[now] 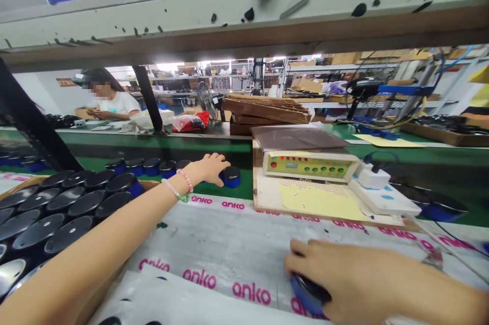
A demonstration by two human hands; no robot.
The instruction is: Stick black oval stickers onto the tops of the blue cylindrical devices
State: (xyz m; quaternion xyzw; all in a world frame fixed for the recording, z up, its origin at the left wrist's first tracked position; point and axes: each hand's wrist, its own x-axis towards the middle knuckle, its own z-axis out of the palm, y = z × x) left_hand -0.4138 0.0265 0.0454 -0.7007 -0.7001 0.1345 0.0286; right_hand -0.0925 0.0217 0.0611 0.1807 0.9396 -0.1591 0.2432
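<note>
Fingers open and spread, my left hand (209,168) reaches past the far edge of the white-sheeted tabletop (217,243), over a green conveyor-like strip (244,191). It is nearest to a short, round blue container with a glossy black top (231,178); I cannot tell whether my thumb touches it. My right hand (340,274) grips a second blue container with a black top (308,297), tilted, towards the tabletop's near edge, right of centre.

I judge the work partway along. At the tabletop's left edge, a brown cardboard box (19,186) holds many black-topped containers (49,218) in close rows. Beyond the far edge, a line of similar containers (152,166) stands on the green strip, apart from the boxed ones. The container in my right hand is out of both groups. Whether any is finished, I cannot say.

Beside the strip, a cream instrument with red and green buttons (309,164) has a small display too faint to read. My left forearm hides part of the box, and its near rows are cut off. My right hand is blurred and covers most of its container, perhaps with the fingertips curled around the rim.
</note>
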